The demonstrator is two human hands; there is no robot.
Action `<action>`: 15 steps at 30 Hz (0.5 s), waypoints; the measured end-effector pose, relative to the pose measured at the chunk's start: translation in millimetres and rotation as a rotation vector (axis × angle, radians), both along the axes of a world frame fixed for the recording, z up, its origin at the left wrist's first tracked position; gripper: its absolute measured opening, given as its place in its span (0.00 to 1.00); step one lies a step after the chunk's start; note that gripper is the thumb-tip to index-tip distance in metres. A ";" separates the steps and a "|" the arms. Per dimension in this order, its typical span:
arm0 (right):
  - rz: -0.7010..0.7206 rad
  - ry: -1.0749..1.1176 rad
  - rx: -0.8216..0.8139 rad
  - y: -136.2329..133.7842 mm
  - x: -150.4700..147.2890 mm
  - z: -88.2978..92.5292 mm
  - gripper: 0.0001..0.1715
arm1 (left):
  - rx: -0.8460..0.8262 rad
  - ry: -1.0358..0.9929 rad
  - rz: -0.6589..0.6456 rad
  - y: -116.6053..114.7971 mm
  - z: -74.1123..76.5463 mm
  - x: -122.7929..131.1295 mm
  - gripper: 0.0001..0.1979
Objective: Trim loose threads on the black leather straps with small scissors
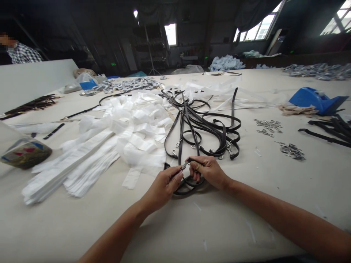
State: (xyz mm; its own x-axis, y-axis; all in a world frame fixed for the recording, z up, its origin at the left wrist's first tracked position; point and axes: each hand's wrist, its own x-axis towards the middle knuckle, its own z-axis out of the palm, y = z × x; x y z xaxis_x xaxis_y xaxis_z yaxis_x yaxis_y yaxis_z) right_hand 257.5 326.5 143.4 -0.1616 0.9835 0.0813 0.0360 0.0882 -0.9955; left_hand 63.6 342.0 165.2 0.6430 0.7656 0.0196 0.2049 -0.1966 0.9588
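My left hand is closed, its thumb and fingers pinching a small metal clasp. Close beside it, my right hand grips the end of a black strap where it meets the clasp. Part of that strap curls on the table below both hands. Beyond them lies a loose pile of long black straps, some with silver clasps at their ends. White translucent strips are heaped to the left of the straps.
Two small heaps of metal hooks lie on the pale table at the right, near a blue tape dispenser and more black strips. A patterned bag sits at the left. A person in a checked shirt is at the far left.
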 end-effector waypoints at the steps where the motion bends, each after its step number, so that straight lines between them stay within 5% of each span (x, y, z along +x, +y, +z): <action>1: 0.017 0.014 -0.019 0.3 0.3 0.2 0.19 | -0.073 -0.025 -0.018 0.1 0.5 -0.6 0.19; 5: 0.060 0.035 -0.061 3.4 0.6 0.1 0.20 | -0.300 -0.106 -0.097 2.3 2.7 -3.2 0.20; 11: 0.054 -0.055 -0.058 0.5 6.1 -3.8 0.22 | -0.365 -0.192 -0.059 5.6 2.1 -6.6 0.19; 15: -0.075 -0.154 0.032 -1.3 2.7 -15.7 0.17 | -0.474 -0.275 0.005 3.1 -17.2 1.6 0.26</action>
